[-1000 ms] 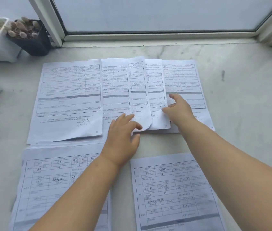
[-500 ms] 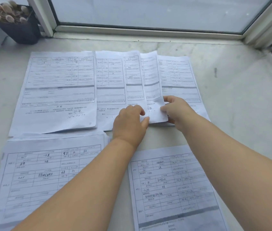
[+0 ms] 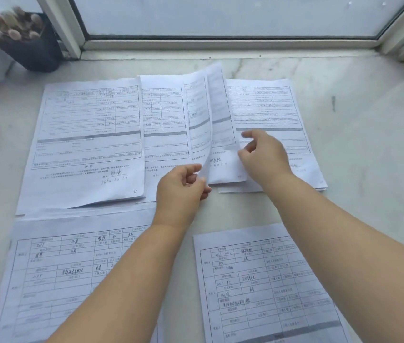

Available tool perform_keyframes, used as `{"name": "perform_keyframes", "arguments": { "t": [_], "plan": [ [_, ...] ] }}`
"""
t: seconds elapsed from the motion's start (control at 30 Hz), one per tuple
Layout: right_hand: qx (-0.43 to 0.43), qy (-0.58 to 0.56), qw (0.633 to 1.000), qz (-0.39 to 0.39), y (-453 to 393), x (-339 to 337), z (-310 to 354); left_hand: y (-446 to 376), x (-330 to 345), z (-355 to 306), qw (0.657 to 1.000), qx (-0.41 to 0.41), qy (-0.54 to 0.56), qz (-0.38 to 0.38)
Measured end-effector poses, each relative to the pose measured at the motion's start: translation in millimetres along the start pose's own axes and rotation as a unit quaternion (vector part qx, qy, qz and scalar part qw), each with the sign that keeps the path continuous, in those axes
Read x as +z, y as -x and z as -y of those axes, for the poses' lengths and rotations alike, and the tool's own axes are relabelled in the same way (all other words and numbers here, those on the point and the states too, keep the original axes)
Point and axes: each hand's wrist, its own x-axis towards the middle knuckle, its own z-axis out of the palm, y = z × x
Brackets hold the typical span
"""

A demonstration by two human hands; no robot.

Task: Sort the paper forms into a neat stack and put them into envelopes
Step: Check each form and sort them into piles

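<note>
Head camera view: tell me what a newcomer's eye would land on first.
First, the two hands in the middle: the left hand pinches the bottom corner of a lifted form that curls up off the overlapping row, while the right hand reaches toward the neighbouring sheet. Next, printed forms cover the pale marble sill, with a dark plant pot at far left by the window frame.

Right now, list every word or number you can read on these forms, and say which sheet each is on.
"17": printed at the bottom right corner of the far left form.
Handwritten signature and date on that same form: too blurred to quote.
Handwriting on the sheet under the one that the left hand lifts: unreadable.
Near left form and near right form: printed grids and handwritten entries too small and blurred to read.
</note>
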Motion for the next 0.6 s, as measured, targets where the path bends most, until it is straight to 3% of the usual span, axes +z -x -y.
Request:
{"name": "perform_keyframes", "arguments": {
  "t": [0.07,0.17,0.23,0.6],
  "plan": [
    [-0.043,0.031,0.998,-0.044,6.5,0.9,5.7,-1.0,-2.6,1.3,1.0,-0.028,-0.01,0.006],
    [0.048,-0.087,0.988,0.115,14.3,9.8,15.3,-2.9,-2.7,1.7,0.998,-0.055,-0.004,-0.003],
    [0.1,-0.125,0.971,0.175,15.3,16.3,18.8,-3.8,-2.4,0.7,0.998,-0.061,-0.015,-0.002],
    [0.164,-0.21,0.94,0.214,5.2,14.5,9.3,-4.2,-5.5,-1.3,0.997,-0.079,0.004,-0.008]
  ]
}}
